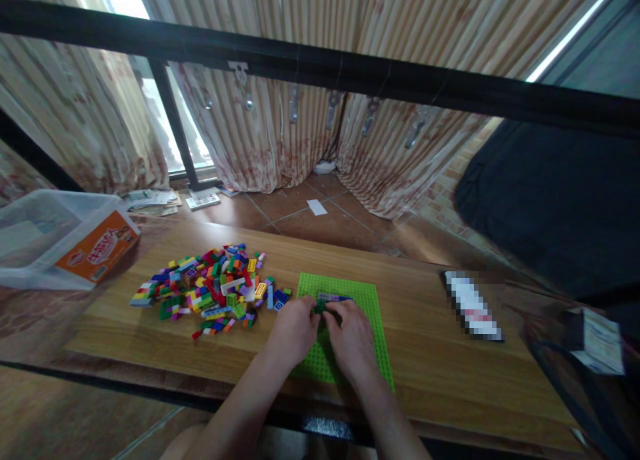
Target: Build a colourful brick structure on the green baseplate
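Note:
Both my hands are together over a bright green studded baseplate on the wooden table. My left hand has its fingers closed at a small dark green toy brick. From the other side my right hand meets it, thumb and fingers pinched close to the same brick; whether they grip it too is hidden. Just beyond my fingertips a row of grey and blue bricks sits on the plate, partly covered by my right hand. Left of the plate lies a heap of loose, many-coloured bricks.
A clear plastic bin with an orange label stands past the table's left end. A pixelated flat object lies on the right of the table. A black rail crosses in front of striped curtains. Papers lie on the tiled floor.

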Motion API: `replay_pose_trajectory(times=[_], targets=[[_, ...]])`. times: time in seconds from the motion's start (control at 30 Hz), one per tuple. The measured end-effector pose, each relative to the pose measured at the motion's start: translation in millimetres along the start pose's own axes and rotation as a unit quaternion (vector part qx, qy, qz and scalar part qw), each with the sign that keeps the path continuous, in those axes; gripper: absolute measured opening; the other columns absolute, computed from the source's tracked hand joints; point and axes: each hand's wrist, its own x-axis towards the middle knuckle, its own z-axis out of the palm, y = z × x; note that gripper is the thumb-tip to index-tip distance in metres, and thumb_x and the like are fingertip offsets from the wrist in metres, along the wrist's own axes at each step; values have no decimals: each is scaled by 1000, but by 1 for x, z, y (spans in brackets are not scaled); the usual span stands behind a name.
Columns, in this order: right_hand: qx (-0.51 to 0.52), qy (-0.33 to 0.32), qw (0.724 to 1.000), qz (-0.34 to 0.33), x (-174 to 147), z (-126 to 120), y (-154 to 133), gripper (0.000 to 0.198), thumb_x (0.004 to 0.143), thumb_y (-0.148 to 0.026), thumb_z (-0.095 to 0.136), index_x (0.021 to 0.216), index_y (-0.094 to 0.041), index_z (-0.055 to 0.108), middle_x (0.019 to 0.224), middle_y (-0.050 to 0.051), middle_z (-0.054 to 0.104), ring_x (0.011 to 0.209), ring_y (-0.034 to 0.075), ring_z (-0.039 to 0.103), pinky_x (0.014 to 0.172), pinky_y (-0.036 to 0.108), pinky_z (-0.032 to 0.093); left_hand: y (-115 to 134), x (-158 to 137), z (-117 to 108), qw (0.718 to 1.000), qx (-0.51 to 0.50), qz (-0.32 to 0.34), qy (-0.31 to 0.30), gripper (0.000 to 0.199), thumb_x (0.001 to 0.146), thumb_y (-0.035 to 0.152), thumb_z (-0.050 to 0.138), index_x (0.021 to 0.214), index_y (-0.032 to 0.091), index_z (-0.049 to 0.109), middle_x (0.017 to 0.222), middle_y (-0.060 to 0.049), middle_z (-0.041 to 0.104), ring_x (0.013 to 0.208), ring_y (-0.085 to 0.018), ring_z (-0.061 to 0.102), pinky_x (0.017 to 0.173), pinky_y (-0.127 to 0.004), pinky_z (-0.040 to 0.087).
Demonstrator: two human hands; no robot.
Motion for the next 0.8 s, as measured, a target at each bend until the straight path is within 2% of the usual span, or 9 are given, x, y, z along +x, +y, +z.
replay_pose_trajectory(times=[0.2, 0.43, 0.8], targets=[[16, 18, 1000, 6, 2, -1, 6, 22, 88, -20, 50, 95, -18, 71, 96, 7, 68, 93, 20, 61, 85, 32, 44, -2, 0, -5, 1000, -14, -19, -9, 14, 81, 13, 54, 89, 16, 65, 82, -6, 70, 79, -18, 65, 68, -26, 41], [18, 21, 1000, 3, 1, -5, 8, 28, 87, -17, 44, 95, -18, 71, 96, 7, 69, 92, 20, 62, 84, 33, 45, -4, 0, -14, 999, 0, -39, -14, 15, 82, 10, 50, 85, 16, 64, 78, -5, 67, 75, -17, 62, 65, -25, 39], [1, 27, 999, -28, -1, -4, 6, 32, 88, -14, 40, 99, -18, 71, 97, 7, 68, 94, 19, 60, 86, 32, 44, -4, -1, -10, 1000, -13, -19, 3, 20, 82, 11, 50, 92, 17, 66, 85, -7, 69, 78, -17, 63, 68, -25, 41]])
